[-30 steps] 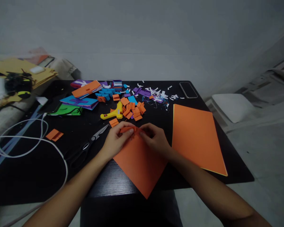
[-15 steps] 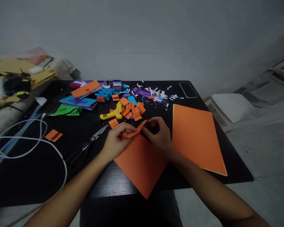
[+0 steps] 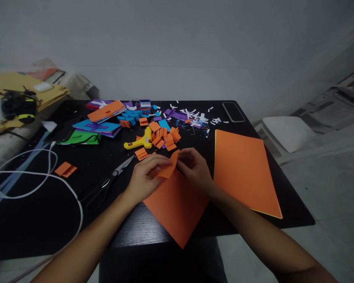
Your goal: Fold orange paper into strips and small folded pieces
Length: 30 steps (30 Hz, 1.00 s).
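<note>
A small folded piece of orange paper (image 3: 168,169) is held up between my two hands. My left hand (image 3: 147,175) grips its left side, thumb below and fingers above. The fingertips of my right hand (image 3: 194,167) pinch its right edge near the fold. Beneath both hands a larger orange sheet (image 3: 179,208) lies on the table with one corner pointing toward me. Just beyond the hands are a yellow glue gun (image 3: 140,140) and a heap of small folded orange paper pieces (image 3: 165,137). Dark-handled scissors (image 3: 113,177) rest left of my left hand.
A stack of orange sheets (image 3: 243,173) lies at the right, below a phone (image 3: 233,112). Paper scraps (image 3: 194,118) are scattered at the back. Folded coloured paper packets (image 3: 106,112) sit back left. A white cable (image 3: 73,188) loops across the left side of the black table.
The small orange piece has tilted, so its broad face now shows more toward me. My right hand has shifted slightly left and its fingers have closed in on the edge.
</note>
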Motion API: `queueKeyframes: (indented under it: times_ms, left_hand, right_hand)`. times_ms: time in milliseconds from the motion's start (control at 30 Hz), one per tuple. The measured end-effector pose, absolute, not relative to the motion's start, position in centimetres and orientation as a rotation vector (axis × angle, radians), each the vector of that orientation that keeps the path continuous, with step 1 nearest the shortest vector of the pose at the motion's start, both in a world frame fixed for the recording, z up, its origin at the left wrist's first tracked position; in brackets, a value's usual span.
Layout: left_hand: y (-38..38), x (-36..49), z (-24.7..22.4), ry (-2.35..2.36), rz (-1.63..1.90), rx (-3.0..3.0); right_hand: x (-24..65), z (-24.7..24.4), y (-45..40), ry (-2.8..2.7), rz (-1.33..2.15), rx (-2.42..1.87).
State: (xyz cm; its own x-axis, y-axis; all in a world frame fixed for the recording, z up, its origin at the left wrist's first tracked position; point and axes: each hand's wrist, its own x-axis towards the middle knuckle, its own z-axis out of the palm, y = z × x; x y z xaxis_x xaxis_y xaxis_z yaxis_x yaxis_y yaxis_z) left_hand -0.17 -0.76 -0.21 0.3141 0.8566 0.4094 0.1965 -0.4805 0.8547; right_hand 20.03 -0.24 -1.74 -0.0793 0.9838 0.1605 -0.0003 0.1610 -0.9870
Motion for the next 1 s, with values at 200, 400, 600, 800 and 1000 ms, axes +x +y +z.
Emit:
queueKeyframes:
  times_ms: [200, 400, 600, 800, 1000]
  left_hand:
    - [-0.8, 0.1, -0.1, 0.962, 1.279, 1.917]
    - [-0.8, 0.1, 0.2, 0.985, 1.229, 1.978]
    - [-0.8, 0.2, 0.4, 1.060, 1.201, 2.014]
    - [-0.7, 0.1, -0.1, 1.109, 1.206, 1.964]
    - [-0.7, 0.0, -0.3, 1.134, 1.197, 1.920]
  right_hand:
    - [20.1, -1.5, -0.5, -1.491, 1.162, -1.045]
    - [20.0, -1.2, -0.7, -1.493, 1.135, -1.105]
    - [20.0, -0.9, -0.7, -1.516, 1.097, -1.098]
    - [20.1, -0.6, -0.8, -1.533, 1.122, -1.041]
    - [20.2, -0.4, -0.8, -1.537, 1.127, -1.105]
